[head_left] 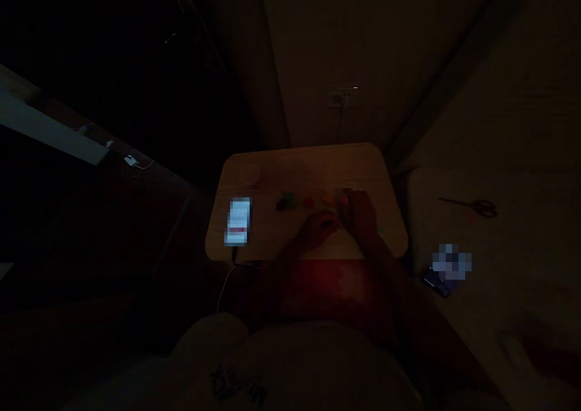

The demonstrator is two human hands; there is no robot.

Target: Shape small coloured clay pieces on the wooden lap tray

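In the dim light, both my hands are over a small wooden table (295,241). My left hand (318,228) is curled near the table's front, its fingers bent; whatever they hold, if anything, is too dark to name. Close beside it, the fingers of my right hand (362,210) are closed by a small reddish-pink spot (345,200), whose kind I cannot make out. Small coloured pieces lie in a row to the left: an orange-yellow one (327,199), a red round one (308,202), a green one (289,198) and a dark one (281,205).
A lit phone (238,220) with a cable lies on the table's left, below a faint round object (250,175). Scissors (483,207) and a second phone (438,281) rest on the pale surface at right. A wall socket (342,96) holds a plug.
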